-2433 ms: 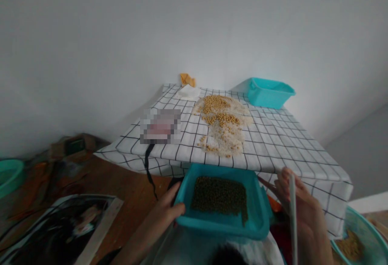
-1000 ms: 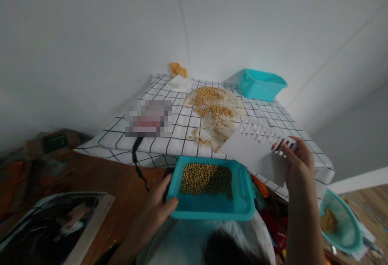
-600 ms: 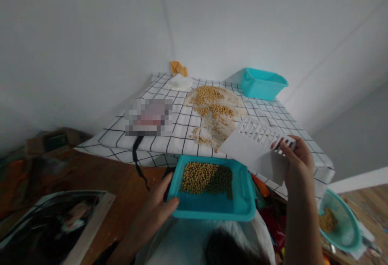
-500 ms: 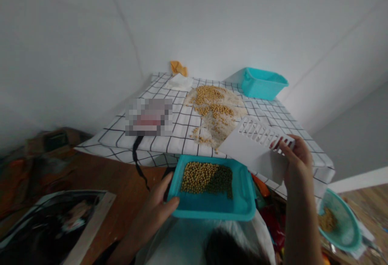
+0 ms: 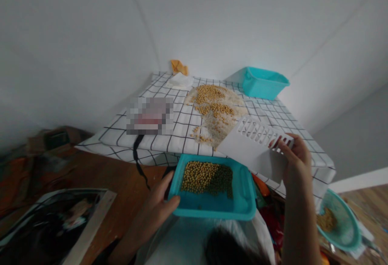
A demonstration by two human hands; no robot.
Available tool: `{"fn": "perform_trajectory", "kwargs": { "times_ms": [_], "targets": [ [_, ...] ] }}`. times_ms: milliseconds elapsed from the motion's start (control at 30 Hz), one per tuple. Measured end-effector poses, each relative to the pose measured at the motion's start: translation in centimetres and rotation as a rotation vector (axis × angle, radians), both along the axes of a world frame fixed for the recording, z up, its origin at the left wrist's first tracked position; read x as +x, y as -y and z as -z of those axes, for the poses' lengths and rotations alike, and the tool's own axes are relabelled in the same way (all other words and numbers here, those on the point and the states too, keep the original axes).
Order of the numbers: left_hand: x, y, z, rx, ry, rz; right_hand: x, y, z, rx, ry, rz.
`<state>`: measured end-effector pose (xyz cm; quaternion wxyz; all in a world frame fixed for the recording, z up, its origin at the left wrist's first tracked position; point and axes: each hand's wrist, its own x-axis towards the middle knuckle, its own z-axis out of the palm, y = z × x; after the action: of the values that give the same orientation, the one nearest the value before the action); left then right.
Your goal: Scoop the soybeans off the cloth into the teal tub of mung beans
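Note:
My left hand (image 5: 159,202) grips the left rim of a teal plastic tray (image 5: 212,213), thumb over the edge. The tray is held below the table's front edge, partly filled with yellow beans (image 5: 198,174); shadow darkens the right part of them. In my right hand (image 5: 295,157) is a thin white sheet with a row of slots (image 5: 257,147). My fingers pinch its slotted right end, and its left part slants over the table's front edge. Near its left corner, more beans (image 5: 215,109) lie spread across a pale mat (image 5: 233,99) on the table.
A black-and-white checked cloth (image 5: 178,137) covers the table. A teal bin (image 5: 263,87) stands at the back right; a yellow cloth (image 5: 178,67) and white cloth (image 5: 180,81) lie at the back left. A blurred-out object (image 5: 150,116) is at left, a teal basket (image 5: 341,220) low right.
Both hands stay nearly in place, holding the tray and the slotted sheet. The sheet has shifted very slightly left. A small spot, perhaps a bean, now shows on the tray's near floor.

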<state>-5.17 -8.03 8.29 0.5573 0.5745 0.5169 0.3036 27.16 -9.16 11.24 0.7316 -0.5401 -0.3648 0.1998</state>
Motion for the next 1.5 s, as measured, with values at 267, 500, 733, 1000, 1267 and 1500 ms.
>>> {"fn": "perform_trajectory", "kwargs": {
  "times_ms": [267, 500, 733, 1000, 1267, 1500],
  "targets": [
    [-0.6, -0.1, 1.6, -0.016, -0.035, -0.036, -0.2, 0.0, -0.1, 0.013, 0.011, -0.036],
    [-0.9, -0.4, 2.8, 0.017, -0.03, -0.13, -2.1, -2.0, -1.1, 0.024, 0.11, -0.123],
    [-0.7, -0.1, 3.4, -0.088, 0.062, -0.182, -6.0, -4.4, -1.8, 0.057, 0.278, -0.164],
    [-0.8, -0.8, 3.5, -0.129, 0.239, -0.237, -6.4, -7.1, -2.9, 0.11, 0.435, 0.096],
    [-1.8, -1.4, 3.5, -0.12, 0.309, -0.268, -6.3, -7.4, -5.6, 0.022, 0.71, 0.162],
    [-2.2, -1.4, 3.3, -0.095, 0.26, -0.365, -7.4, -7.2, -7.1, -0.004, 0.814, 0.158]
  ]
}}
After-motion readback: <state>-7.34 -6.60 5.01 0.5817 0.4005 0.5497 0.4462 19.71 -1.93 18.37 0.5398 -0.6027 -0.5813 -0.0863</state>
